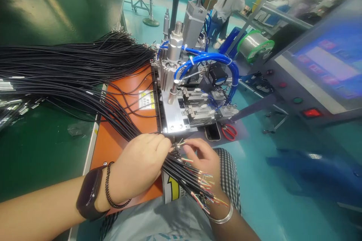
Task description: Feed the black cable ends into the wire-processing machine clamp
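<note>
"Up close?"

"Bunching black cables (183,173) in L hand (147,160), fingers seemingly curled round, prob. to keep stripped ends (206,182) together. Pinching wire end (182,143) in R hand (208,160), prob. for fine aim, nr front edge of machine (171,115)."

"Beyond?"

"Cable pile (93,58) laid lengthwise over orange base (110,150), prob. vs. tangling; spool (251,46) on edge past machine, prob. to unwind freely."

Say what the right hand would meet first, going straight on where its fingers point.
The right hand would likely first meet the small metal piece just ahead, then the left hand beyond it; exact depth is unclear.
</note>
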### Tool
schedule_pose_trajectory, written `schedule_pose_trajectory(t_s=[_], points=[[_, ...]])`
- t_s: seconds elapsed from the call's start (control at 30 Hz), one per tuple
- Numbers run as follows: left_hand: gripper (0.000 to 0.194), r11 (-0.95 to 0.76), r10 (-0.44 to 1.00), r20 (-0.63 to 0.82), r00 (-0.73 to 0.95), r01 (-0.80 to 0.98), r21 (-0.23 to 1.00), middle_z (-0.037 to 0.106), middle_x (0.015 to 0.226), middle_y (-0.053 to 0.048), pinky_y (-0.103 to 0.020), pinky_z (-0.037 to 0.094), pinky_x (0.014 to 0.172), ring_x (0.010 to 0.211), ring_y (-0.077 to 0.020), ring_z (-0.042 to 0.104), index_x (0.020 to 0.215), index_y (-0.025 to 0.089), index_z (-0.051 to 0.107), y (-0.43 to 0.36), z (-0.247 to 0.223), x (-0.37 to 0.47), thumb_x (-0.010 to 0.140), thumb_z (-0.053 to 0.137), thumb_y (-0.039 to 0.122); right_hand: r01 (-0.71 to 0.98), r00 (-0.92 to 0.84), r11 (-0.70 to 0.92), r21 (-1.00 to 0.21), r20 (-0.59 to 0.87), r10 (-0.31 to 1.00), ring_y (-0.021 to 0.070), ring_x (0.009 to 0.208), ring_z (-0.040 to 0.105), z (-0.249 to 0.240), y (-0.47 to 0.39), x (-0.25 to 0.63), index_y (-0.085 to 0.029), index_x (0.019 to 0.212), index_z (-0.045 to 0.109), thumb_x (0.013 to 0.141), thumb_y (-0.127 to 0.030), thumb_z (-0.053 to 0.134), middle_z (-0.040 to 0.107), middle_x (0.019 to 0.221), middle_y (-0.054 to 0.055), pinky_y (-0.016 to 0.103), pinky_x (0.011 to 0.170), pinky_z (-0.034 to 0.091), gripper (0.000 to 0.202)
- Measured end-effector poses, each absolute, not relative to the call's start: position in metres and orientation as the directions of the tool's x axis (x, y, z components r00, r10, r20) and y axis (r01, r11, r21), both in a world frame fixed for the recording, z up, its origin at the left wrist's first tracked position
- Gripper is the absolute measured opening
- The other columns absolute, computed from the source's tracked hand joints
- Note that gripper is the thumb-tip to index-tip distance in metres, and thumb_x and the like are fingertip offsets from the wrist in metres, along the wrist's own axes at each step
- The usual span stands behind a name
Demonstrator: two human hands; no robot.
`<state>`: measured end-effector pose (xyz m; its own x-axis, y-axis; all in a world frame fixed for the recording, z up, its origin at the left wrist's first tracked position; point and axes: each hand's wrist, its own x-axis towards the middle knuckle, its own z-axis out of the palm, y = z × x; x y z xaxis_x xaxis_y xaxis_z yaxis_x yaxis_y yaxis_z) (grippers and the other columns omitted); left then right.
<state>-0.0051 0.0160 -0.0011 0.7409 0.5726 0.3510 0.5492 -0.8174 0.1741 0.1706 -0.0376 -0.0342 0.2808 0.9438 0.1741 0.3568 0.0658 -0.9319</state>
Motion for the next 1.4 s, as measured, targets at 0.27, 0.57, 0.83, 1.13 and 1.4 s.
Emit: schedule_pose_trajectory(t_s=[0.27,0.57,0.83,1.13,1.4], points=[[0.015,-0.826,0.555,0.333,0.763,0.552,0.113,0.052,0.066,-0.002,-0.035,0.041,0.055,0.06,-0.0205,0.048,0.071,0.019,0.048,0.014,-0.001,-0.003,0.08,0.045,0.007,0.427,0.108,0.169,-0.888,0.235,0.966,0.0159,0.072,0.061,-0.03,-0.038,0.168,-0.021,0.081,0.068,0.086,-0.02,0.058,0.068,0.077,0.003,0.028,0.066,0.049,0.011],[0.023,-0.836,0.548,0.22,0.807,0.537,0.114,0.061,0.087,-0.007,-0.039,0.051,0.067,0.077,-0.0224,0.057,0.101,0.014,0.06,0.017,0.0,-0.003,0.081,0.049,0.009,0.659,-0.129,0.29,-0.694,0.276,0.953,0.0183,0.082,0.057,-0.035,-0.023,0.19,-0.02,0.089,0.063,0.093,-0.022,0.048,0.065,0.085,0.006,0.032,0.075,0.045,0.016],[0.032,-0.847,0.532,0.174,0.829,0.515,0.131,0.059,0.086,-0.009,-0.042,0.053,0.072,0.082,-0.0241,0.056,0.109,0.012,0.061,0.014,-0.006,-0.003,0.081,0.046,0.007,0.444,-0.032,-0.188,-0.876,-0.225,0.974,0.014,0.07,0.052,-0.043,-0.029,0.199,-0.02,0.082,0.058,0.089,-0.032,0.052,0.057,0.076,-0.001,0.025,0.064,0.041,0.015],[0.044,-0.834,0.552,0.051,0.832,0.549,0.061,0.054,0.087,-0.007,-0.042,0.051,0.073,0.082,-0.0241,0.054,0.12,0.021,0.055,0.011,0.001,0.001,0.08,0.047,0.005,0.177,0.0,-0.314,-0.933,-0.319,0.948,0.0112,0.061,0.043,-0.052,-0.02,0.194,-0.019,0.074,0.053,0.081,-0.026,0.052,0.046,0.065,-0.005,0.023,0.058,0.034,0.01],[0.044,-0.834,0.55,0.026,0.835,0.551,-0.022,0.055,0.087,-0.008,-0.04,0.049,0.072,0.084,-0.0256,0.056,0.121,0.021,0.054,0.008,0.001,0.004,0.081,0.043,0.005,0.113,0.032,-0.306,-0.945,-0.304,0.952,0.0113,0.062,0.045,-0.055,-0.019,0.193,-0.018,0.077,0.055,0.076,-0.028,0.057,0.048,0.066,-0.004,0.024,0.059,0.036,0.011]])
